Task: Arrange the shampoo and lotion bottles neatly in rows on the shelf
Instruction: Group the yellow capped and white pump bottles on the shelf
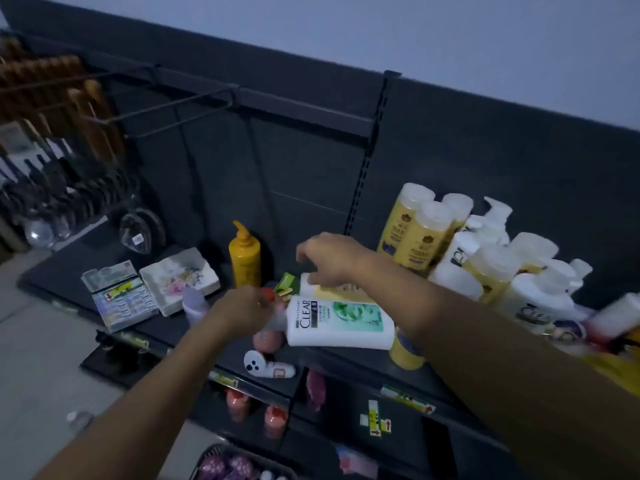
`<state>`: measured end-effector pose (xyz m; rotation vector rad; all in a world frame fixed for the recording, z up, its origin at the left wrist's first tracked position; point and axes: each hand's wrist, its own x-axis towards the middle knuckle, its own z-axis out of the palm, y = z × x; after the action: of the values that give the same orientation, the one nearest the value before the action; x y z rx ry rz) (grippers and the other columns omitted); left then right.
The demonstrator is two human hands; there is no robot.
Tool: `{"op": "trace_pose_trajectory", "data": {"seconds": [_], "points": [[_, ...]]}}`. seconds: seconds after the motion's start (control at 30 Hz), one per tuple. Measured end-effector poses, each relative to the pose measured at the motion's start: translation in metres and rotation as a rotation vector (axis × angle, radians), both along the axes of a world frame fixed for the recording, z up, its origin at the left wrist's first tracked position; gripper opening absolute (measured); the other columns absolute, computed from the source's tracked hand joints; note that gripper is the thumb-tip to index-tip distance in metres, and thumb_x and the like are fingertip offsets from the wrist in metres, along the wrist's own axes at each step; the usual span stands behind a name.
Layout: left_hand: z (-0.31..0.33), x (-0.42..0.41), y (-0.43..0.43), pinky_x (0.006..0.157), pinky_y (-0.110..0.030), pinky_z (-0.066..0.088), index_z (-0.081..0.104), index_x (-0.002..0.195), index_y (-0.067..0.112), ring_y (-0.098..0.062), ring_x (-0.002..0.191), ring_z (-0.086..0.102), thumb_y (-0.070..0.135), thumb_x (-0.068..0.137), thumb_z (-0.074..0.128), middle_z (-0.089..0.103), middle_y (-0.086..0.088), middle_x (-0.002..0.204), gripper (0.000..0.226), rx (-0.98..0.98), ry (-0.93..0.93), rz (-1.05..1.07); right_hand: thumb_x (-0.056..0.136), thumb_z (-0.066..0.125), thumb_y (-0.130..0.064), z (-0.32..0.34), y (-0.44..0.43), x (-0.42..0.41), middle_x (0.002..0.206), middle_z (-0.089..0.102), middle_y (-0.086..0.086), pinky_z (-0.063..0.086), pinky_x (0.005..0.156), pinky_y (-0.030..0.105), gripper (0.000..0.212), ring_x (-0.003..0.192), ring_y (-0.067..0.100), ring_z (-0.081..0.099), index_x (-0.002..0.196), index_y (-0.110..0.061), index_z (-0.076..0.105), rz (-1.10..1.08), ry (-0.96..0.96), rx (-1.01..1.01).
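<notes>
Left of the lying CLEAR bottle (pixel 341 322), left hand (pixel 242 311) has its grip closed at that bottle's cap end; right hand (pixel 329 259), above it, fingers curled on a second lying bottle (pixel 332 289), hold unclear. Best: stand each upright, labels forward, against the yellow bottle cluster (pixel 422 230) right of it. Dark shelf (pixel 194 336) crowded; dim shop aisle.

— What stands behind it all?
— A dark metal back panel (pixel 304 174) with a slotted upright (pixel 367 168), and long wire hooks (pixel 180 109) jutting out at the left.
— And above, below?
— A plain pale wall (pixel 450 36) above, a grey floor (pixel 31 358) at the left. The light is dim.
</notes>
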<state>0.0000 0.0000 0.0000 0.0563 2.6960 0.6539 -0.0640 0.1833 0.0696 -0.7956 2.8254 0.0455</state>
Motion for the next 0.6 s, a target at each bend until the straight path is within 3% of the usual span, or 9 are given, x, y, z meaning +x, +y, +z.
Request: {"op": "trace_pose_trajectory", "data": {"seconds": [0.07, 0.2, 0.3, 0.4, 0.5, 0.6], "points": [[-0.006, -0.003, 0.000, 0.068, -0.032, 0.038, 0.047, 0.067, 0.040, -0.023, 0.083, 0.056, 0.033, 0.102, 0.046, 0.059, -0.002, 0.086, 0.036, 0.029, -0.009, 0.015, 0.086, 0.071, -0.021, -0.008, -0.010, -0.012, 0.125, 0.063, 0.004, 0.052, 0.082, 0.038, 0.043, 0.114, 0.028, 0.060, 0.127, -0.025, 0.060, 0.009, -0.059, 0.114], [-0.009, -0.007, 0.002, 0.055, -0.026, 0.037, 0.054, 0.071, 0.024, -0.013, 0.065, 0.055, 0.037, 0.106, 0.045, 0.058, 0.001, 0.073, 0.038, 0.145, -0.140, 0.124, 0.082, 0.076, -0.011, -0.032, -0.015, -0.031, 0.143, 0.051, 0.006, 0.053, 0.097, 0.046, 0.072, 0.125, 0.032, 0.055, 0.145, -0.037, 0.050, -0.016, -0.249, 0.298], [-0.001, -0.010, 0.004, 0.051, -0.025, 0.037, 0.049, 0.069, 0.016, -0.015, 0.055, 0.046, 0.031, 0.108, 0.043, 0.052, -0.001, 0.063, 0.042, 0.218, -0.238, 0.151, 0.083, 0.073, -0.006, -0.041, -0.015, -0.042, 0.151, 0.047, 0.008, 0.051, 0.100, 0.044, 0.082, 0.129, 0.033, 0.053, 0.152, -0.038, 0.042, -0.005, -0.314, 0.378], [0.007, -0.014, 0.009, 0.057, -0.026, 0.040, 0.053, 0.076, 0.011, -0.022, 0.066, 0.047, 0.014, 0.106, 0.042, 0.053, -0.007, 0.071, 0.033, 0.226, -0.282, 0.113, 0.075, 0.082, -0.015, -0.040, -0.017, -0.049, 0.141, 0.053, 0.004, 0.055, 0.095, 0.045, 0.083, 0.117, 0.032, 0.060, 0.147, -0.036, 0.048, -0.029, -0.331, 0.381], [0.010, -0.019, 0.012, 0.062, -0.028, 0.044, 0.069, 0.104, 0.007, -0.026, 0.071, 0.052, 0.017, 0.103, 0.046, 0.061, -0.010, 0.080, 0.024, 0.245, -0.287, 0.162, 0.055, 0.091, -0.031, -0.033, -0.013, -0.055, 0.113, 0.063, 0.002, 0.062, 0.080, 0.043, 0.074, 0.093, 0.027, 0.068, 0.124, -0.023, 0.067, -0.066, -0.292, 0.325], [0.021, -0.028, 0.014, 0.060, -0.029, 0.044, 0.069, 0.088, 0.001, -0.027, 0.065, 0.062, 0.026, 0.100, 0.054, 0.068, -0.011, 0.072, 0.032, 0.210, -0.183, 0.233, 0.062, 0.078, -0.029, -0.020, -0.006, -0.060, 0.093, 0.071, -0.002, 0.062, 0.073, 0.040, 0.029, 0.089, 0.025, 0.072, 0.090, -0.022, 0.074, -0.124, -0.155, 0.201]]}}
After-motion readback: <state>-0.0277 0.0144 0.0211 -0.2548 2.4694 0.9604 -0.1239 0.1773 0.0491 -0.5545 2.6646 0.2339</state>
